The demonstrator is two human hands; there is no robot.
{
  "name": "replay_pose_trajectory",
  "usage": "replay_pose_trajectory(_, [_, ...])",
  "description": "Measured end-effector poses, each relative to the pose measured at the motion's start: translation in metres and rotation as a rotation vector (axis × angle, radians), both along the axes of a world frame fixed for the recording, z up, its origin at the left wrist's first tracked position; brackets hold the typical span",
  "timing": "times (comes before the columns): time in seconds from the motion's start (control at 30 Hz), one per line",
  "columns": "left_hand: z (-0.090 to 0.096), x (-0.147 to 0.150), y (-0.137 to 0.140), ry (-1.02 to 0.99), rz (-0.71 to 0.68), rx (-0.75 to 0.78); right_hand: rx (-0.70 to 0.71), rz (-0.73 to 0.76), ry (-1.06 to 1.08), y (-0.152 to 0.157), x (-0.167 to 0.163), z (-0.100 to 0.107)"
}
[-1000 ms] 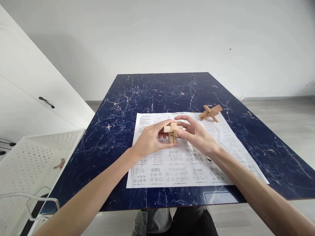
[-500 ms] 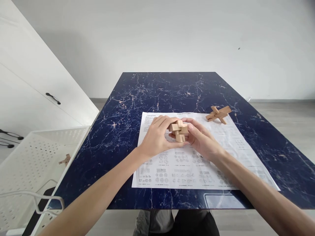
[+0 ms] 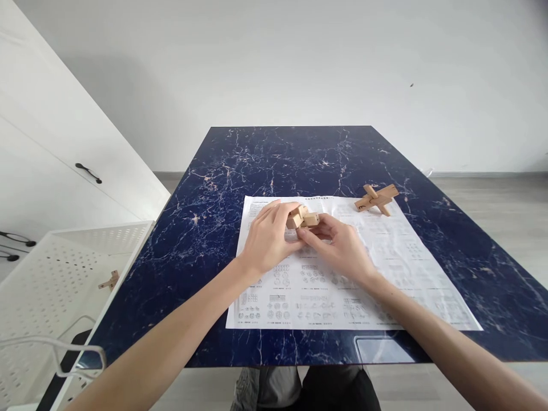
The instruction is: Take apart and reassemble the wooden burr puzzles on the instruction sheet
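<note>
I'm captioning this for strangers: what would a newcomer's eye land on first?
Probably the dark blue, veined table filling the middle. On its near part lies a white printed sheet, a wooden cross at its far right corner. Over the sheet, the left hand and right hand hold interlocked wooden blocks.

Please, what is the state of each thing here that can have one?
Wooden burr puzzle: interlocked, held, partly hidden
Left hand: closed on the puzzle's left
Right hand: closed on its right
Printed sheet: unfolded, slightly wrinkled
Wooden cross: joined, unheld, at the sheet's far right
White perforated bin: open-topped
Cabinet door: appears shut
</note>
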State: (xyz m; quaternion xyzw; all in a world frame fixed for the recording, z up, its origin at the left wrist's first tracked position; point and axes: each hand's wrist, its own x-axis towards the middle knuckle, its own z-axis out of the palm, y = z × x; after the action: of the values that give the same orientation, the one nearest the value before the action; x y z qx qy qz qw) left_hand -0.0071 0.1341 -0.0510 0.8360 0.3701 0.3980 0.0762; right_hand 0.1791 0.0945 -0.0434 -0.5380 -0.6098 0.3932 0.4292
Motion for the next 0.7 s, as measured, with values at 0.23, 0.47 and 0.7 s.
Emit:
replay_pose_trajectory(0.23, [0.0001, 0.0057, -0.0026, 0.033, 0.013, 0.131, 0.037, -0.053, -0.088, -0.0011, -0.0013, -0.0015])
replay_pose_trajectory(0.47, [0.0019, 0.0053, -0.0043, 0.034, 0.029, 0.104, 0.153, -0.062, -0.161, -0.0059, -0.0037, -0.0017])
replay_pose_trajectory(0.7, [0.0049, 0.0075, -0.0071, -0.158, 0.028, -0.229, 0.090, 0.029, -0.085, -0.0021, 0.0023, 0.0029])
